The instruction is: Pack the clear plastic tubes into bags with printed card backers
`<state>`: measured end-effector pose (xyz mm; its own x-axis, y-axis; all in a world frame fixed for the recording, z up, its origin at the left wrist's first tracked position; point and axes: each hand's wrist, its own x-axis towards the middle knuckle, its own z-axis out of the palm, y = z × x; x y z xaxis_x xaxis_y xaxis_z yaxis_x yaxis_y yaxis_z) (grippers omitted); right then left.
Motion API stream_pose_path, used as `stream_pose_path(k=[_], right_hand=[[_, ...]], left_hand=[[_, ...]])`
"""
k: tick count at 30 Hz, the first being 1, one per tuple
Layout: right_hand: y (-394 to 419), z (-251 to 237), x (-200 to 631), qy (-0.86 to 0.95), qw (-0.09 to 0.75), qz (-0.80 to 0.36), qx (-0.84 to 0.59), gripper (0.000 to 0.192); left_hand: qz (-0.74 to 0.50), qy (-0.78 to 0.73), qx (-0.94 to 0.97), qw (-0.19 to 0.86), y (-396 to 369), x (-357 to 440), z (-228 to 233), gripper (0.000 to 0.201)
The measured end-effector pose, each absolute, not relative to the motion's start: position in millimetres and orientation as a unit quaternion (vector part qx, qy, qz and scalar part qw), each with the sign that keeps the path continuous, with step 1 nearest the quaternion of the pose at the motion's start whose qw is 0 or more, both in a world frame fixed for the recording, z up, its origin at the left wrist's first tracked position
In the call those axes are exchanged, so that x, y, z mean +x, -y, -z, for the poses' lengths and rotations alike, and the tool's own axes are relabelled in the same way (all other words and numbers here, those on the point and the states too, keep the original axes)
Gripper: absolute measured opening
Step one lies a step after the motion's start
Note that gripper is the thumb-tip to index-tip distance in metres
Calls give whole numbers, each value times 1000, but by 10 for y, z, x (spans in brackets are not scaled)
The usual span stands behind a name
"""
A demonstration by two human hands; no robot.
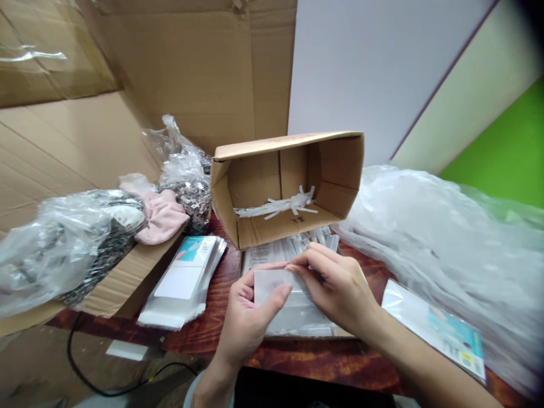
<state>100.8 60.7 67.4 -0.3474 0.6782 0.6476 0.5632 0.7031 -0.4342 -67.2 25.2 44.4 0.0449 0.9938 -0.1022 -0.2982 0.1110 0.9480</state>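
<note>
Both hands grip one clear packet (272,283) at the table's near edge: left hand (249,317) holding, right hand (340,289) pinching its top. Stacked packets (182,283) lie left; peeled strips (284,205) fill the box (293,181).

The lower part of the clear packet (272,286) is covered by the left hand (249,320). The pile of packets (297,317) beneath is partly hidden by the right hand (340,289). At the lower right, the printed card (437,328) is too blurred to be read.
</note>
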Motion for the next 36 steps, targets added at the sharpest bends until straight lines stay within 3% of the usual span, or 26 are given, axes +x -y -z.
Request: stream_pose_path(k=[4, 8, 12, 15, 17, 19, 22, 26, 28, 30, 32, 36], right_hand=[[-587, -588, 1080, 801, 415, -48, -429, 16], [-543, -523, 1192, 776, 395, 44, -490, 21], [-478, -582, 1590, 712, 418, 93, -557, 21], [-416, -657, 2218, 691, 414, 31, -592, 16], [-411, -655, 2647, 712, 321, -17, -625, 18], [-437, -595, 2899, 713, 295, -23, -635, 19], [-485, -422, 2745, 711, 294, -21, -639, 26], [-532, -119, 1925, 760, 234, -112, -596, 19], [-570, 20, 1569, 750, 210, -126, -614, 20], [-617, 128, 1357, 734, 187, -134, -639, 23], [-662, 194, 1283, 722, 167, -147, -655, 22], [-685, 206, 1395, 712, 152, -178, -662, 17]], left_hand=[[-475, -439, 409, 644, -285, -630, -392, 36], [-403, -486, 381, 675, -265, -486, -377, 41], [-270, -465, 401, 742, -140, -407, -366, 35], [-134, -375, 467, 789, -44, -492, -370, 31], [-83, -338, 501, 792, -7, -583, -391, 27], [-63, -333, 540, 771, 19, -658, -422, 27], [-56, -346, 589, 728, 60, -697, -455, 30], [-70, -357, 582, 728, 8, -679, -415, 39], [-139, -448, 628, 621, -128, -693, -348, 41], [-232, -594, 672, 377, -310, -723, -249, 42], [-190, -672, 697, 161, -472, -740, -138, 48], [-108, -689, 706, 126, -576, -654, -25, 59]])
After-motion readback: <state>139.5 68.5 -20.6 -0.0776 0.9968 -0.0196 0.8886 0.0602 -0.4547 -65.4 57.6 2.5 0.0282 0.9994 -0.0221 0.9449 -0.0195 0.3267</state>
